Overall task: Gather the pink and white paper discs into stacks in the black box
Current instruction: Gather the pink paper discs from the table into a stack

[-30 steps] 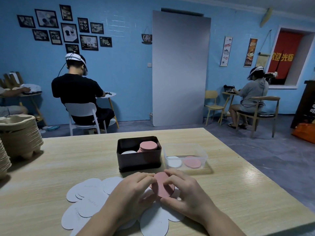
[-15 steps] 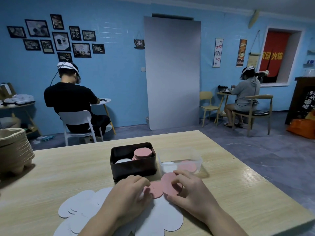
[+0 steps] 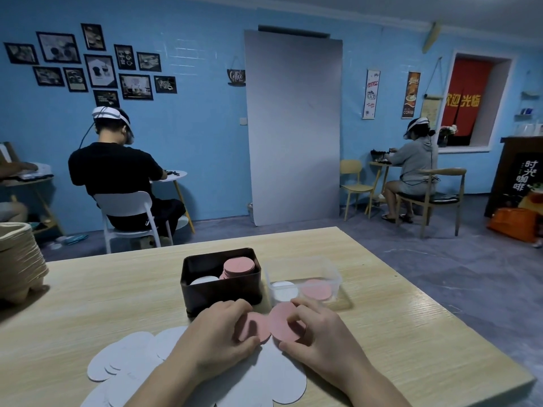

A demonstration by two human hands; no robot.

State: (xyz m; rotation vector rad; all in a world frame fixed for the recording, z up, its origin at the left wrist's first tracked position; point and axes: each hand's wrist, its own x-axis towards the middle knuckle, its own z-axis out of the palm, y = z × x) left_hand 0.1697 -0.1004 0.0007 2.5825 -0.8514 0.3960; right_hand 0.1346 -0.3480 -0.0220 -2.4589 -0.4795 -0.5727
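The black box (image 3: pixel 221 292) stands mid-table with a pink disc stack (image 3: pixel 239 267) on its right side and a white stack (image 3: pixel 204 280) on its left. Just in front of it, my left hand (image 3: pixel 217 333) pinches one pink disc (image 3: pixel 255 326). My right hand (image 3: pixel 317 333) pinches another pink disc (image 3: pixel 283 323) beside it. Both discs sit low over the table. Several loose white discs (image 3: pixel 129 356) lie fanned out under and left of my hands.
A clear plastic tub (image 3: pixel 302 277) right of the box holds a white and a pink disc. A stack of pulp trays (image 3: pixel 20 259) sits at the table's left edge. The table's right edge drops to the floor. Two people sit at small tables by the far wall.
The pink discs, held together a second ago, have been pulled apart, one in each hand. The camera has tilted up, so the hands sit lower in view.
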